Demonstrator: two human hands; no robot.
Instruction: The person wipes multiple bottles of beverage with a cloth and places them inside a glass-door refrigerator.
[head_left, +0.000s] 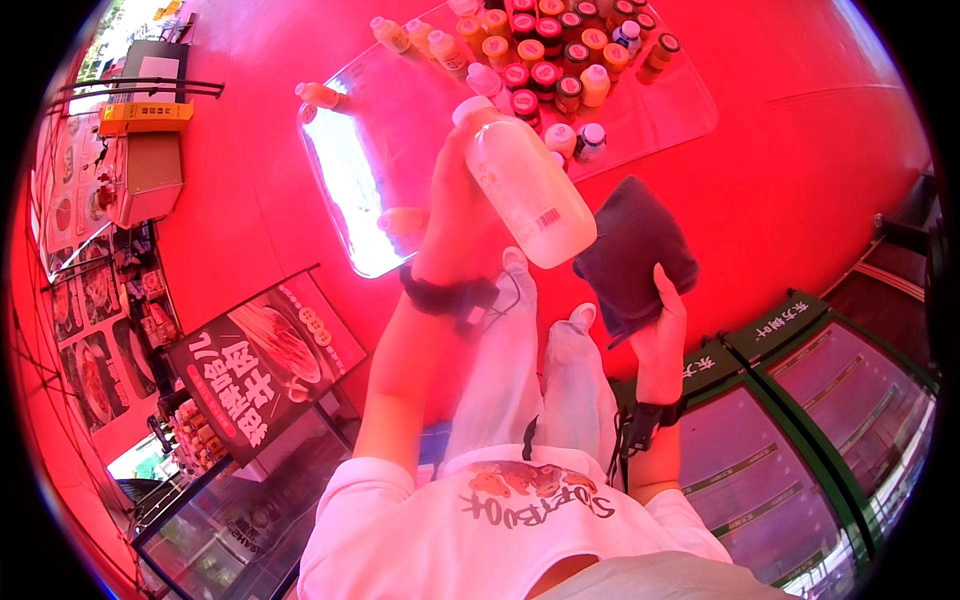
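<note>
My left hand (454, 195) grips a large plastic bottle (531, 191) of pale liquid near its neck and upper side. The bottle is tilted, its cap towards the upper left, and bears print and a barcode. Right of the bottle's base, my right hand (664, 322) holds a folded dark cloth (637, 255), thumb on top. Both hands are raised in front of me over the red surface. Beyond the bottle stand many capped bottles and jars (545, 75) on a shiny table (667, 142) with a clear cover. Part of my left hand's fingers is hidden.
A small bottle (319, 95) stands at the table's left corner, another (403, 220) near its lower edge. Glass-door coolers (750, 457) are at the lower right. A food sign (270, 360) and a glass case (240, 517) stand at the lower left, a cardboard box (154, 169) farther up.
</note>
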